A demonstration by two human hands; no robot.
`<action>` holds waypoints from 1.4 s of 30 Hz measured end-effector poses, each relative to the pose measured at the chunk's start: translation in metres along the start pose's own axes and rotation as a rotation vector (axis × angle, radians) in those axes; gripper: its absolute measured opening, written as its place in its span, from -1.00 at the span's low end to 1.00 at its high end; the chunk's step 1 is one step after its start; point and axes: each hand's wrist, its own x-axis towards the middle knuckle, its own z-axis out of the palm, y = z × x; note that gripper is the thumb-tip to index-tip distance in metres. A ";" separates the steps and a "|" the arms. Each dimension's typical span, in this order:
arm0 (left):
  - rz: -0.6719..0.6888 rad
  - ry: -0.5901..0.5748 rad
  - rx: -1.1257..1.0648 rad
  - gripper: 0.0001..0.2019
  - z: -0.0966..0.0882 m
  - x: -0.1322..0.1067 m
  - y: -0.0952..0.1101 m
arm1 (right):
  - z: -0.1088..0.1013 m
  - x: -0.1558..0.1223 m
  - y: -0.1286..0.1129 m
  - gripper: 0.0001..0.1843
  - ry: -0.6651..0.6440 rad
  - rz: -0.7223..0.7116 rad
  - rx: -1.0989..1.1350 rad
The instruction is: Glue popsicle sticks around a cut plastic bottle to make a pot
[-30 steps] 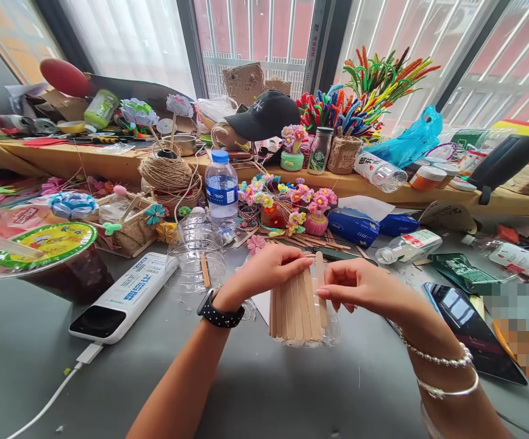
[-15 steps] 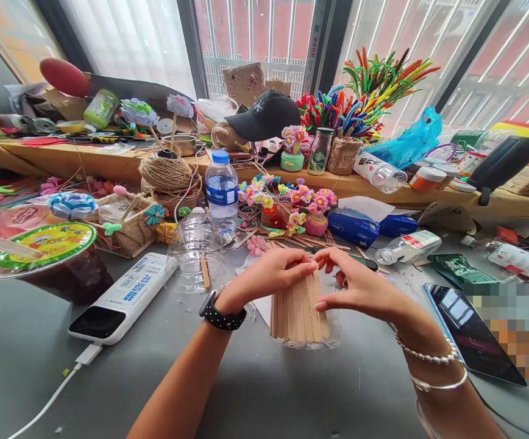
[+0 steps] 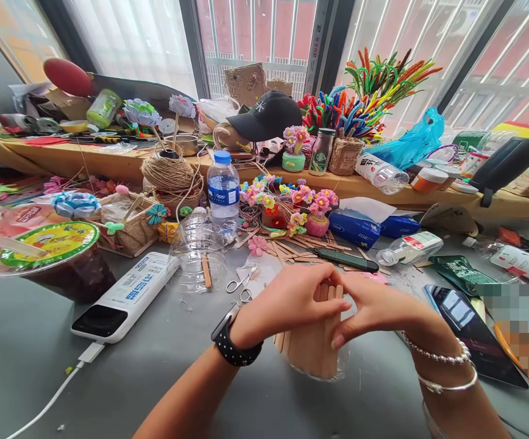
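A clear plastic cup clad in upright wooden craft sticks [image 3: 312, 350] stands on the grey table [image 3: 27, 347] in front of me. My left hand [image 3: 287, 305], a black watch on its wrist, wraps over the sticks from the left. From the right, my right hand [image 3: 376, 311], with silver bangles on the wrist, presses fingers and thumb against the sticks' tops. Both hands are closed on the cup. Small scissors [image 3: 241, 283] lie just behind my left hand.
A cut clear bottle half [image 3: 195, 253], a water bottle [image 3: 222, 189], a white power bank [image 3: 125, 299] with cable, loose sticks and a dark knife [image 3: 347, 259] lie behind. A black tablet [image 3: 470, 326] sits right. The wooden ledge [image 3: 109, 161] holds twine, a cap and pipe cleaners.
Both hands and the stick-clad cup have come lower and nearer to me. My hands closed further over the sticks' tops, and the scissors behind them are now uncovered.
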 end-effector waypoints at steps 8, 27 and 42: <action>0.000 0.054 0.041 -0.83 0.011 -0.001 0.008 | -0.003 -0.006 0.006 -0.47 -0.065 0.060 0.045; -0.037 0.079 0.011 -0.87 0.011 0.001 0.003 | -0.009 -0.007 -0.001 -0.60 0.014 0.022 -0.069; 0.022 0.132 -0.032 -0.91 0.010 0.004 0.001 | -0.009 -0.006 0.004 -0.66 -0.008 0.088 0.201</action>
